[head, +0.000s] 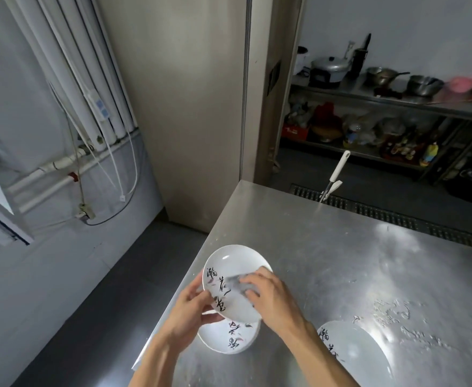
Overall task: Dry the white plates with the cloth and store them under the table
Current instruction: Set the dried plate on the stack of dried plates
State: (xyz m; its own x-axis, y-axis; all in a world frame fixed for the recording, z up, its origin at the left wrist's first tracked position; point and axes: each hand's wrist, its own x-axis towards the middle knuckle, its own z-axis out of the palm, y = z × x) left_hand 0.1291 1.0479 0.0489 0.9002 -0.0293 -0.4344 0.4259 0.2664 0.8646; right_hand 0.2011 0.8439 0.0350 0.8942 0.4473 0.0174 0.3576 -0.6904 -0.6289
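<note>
I hold a white plate (232, 263) with black brush lettering tilted above the steel table's (341, 247) near left corner. My left hand (190, 308) grips its lower left rim. My right hand (268, 294) presses a pale grey cloth (239, 283) against the plate's inner face, fingers curled over the cloth. Directly below lies a second white plate (229, 339) with the same lettering, flat on the table. A third such plate (360, 356) lies to the right of my right forearm.
Water streaks and droplets (396, 317) spot the tabletop to the right. A white-handled tool (335, 174) stands at the table's far edge. A tall steel cabinet (190, 107) stands behind the table's left corner. Shelves with pots (383, 88) line the far wall.
</note>
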